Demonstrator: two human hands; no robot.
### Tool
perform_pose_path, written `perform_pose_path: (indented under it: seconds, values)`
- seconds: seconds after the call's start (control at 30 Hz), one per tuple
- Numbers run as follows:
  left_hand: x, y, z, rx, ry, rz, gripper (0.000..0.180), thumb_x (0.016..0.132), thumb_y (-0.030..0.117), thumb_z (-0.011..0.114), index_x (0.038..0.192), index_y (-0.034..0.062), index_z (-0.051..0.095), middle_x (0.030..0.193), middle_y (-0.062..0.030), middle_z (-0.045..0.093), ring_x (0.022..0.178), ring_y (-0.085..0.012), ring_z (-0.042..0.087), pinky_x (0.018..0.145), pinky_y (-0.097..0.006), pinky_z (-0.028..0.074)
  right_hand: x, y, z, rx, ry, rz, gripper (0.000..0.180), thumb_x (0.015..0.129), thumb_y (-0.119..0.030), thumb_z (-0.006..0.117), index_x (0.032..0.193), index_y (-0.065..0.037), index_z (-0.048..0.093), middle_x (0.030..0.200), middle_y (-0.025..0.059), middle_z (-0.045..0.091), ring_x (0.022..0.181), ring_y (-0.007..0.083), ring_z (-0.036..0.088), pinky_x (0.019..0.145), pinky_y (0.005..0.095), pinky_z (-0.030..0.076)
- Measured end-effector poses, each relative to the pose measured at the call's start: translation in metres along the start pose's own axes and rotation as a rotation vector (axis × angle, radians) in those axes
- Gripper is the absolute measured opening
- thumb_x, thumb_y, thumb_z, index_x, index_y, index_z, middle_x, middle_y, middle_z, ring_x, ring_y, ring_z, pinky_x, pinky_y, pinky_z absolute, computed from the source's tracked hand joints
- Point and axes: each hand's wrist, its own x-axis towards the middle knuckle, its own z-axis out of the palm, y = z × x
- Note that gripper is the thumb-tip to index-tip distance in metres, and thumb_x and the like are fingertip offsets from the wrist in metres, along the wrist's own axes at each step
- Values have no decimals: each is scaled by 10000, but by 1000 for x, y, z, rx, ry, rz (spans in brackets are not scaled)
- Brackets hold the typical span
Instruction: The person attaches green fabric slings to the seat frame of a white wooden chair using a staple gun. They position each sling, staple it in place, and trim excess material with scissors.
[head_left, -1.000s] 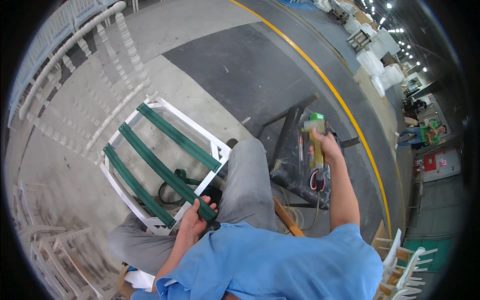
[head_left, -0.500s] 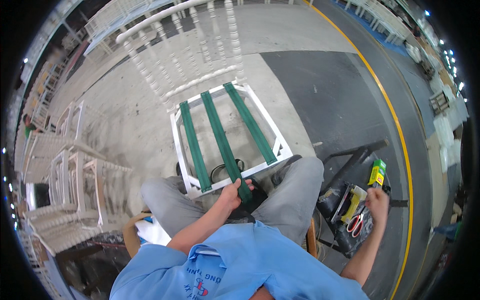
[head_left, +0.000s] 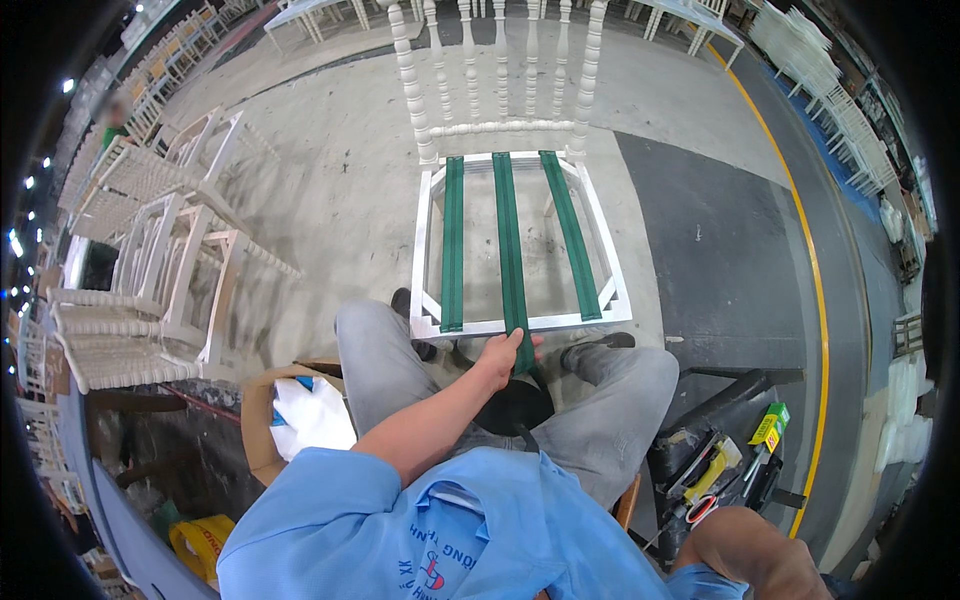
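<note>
A white chair (head_left: 607, 240) with a turned-spindle back (head_left: 468, 60) stands in front of my knees, its seat an open frame. Three green webbing straps run from back to front across that frame. My left hand (head_left: 500, 358) is closed on the loose front end of the middle green strap (head_left: 511, 250), just past the front rail. The left strap (head_left: 453, 245) and the right strap (head_left: 572, 240) end at the front rail. My right arm (head_left: 735, 550) is bent at the lower right edge, and its hand is out of sight.
At my right, a black stool (head_left: 690, 420) carries red-handled scissors (head_left: 702, 508), a yellow tool (head_left: 712, 472) and a green-yellow box (head_left: 770, 427). A cardboard box (head_left: 262, 425) stands at my left. More pale chairs (head_left: 165, 300) are farther left; a person (head_left: 115, 125) is beyond them.
My right hand, a closed fist over the stool before, has dropped out of the picture. The view has turned, so the chair appears farther right and straighter. My left hand keeps the strap end.
</note>
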Motion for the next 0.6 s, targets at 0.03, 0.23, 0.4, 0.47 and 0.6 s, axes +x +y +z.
perform_pose_path:
  seconds: [0.03,0.23,0.4,0.47,0.6]
  values:
    - [0,0,-2,-9,-2,0,375,1138,276,399,1289,-22,569,1207,-146,735,931,-275,723,850,-399,595,-1,3,0,-30,2,15,212,968,-102,465,839,-47,624,829,150,707,685,244,704,570,369,569]
    - [-6,-2,-2,-25,-4,8,357,1143,264,380,1266,-17,564,1177,-155,730,963,-268,711,883,-386,577,-11,25,-2,-52,43,-109,183,970,-128,535,906,-17,665,875,168,710,747,266,703,607,398,572]
    - [-30,-17,-3,-27,-44,-79,314,1137,275,409,1210,6,552,1195,-175,711,1031,-280,701,928,-412,578,-97,128,-30,-253,744,633,119,978,-101,615,916,-21,678,845,98,689,716,199,668,679,355,561]
    - [-35,-27,-4,-49,-81,-147,303,1137,300,409,1163,49,576,1188,-144,723,1033,-236,692,920,-406,563,-160,236,-45,-292,744,1158,181,1001,-166,630,981,0,701,840,73,692,758,165,673,707,320,543]
    - [-36,-35,-2,63,-104,-254,304,1135,336,414,1232,130,616,1128,-45,742,956,-182,673,802,-344,522,-246,342,-18,17,336,1685,341,1028,-305,633,1008,22,727,830,71,705,779,175,668,733,330,539]
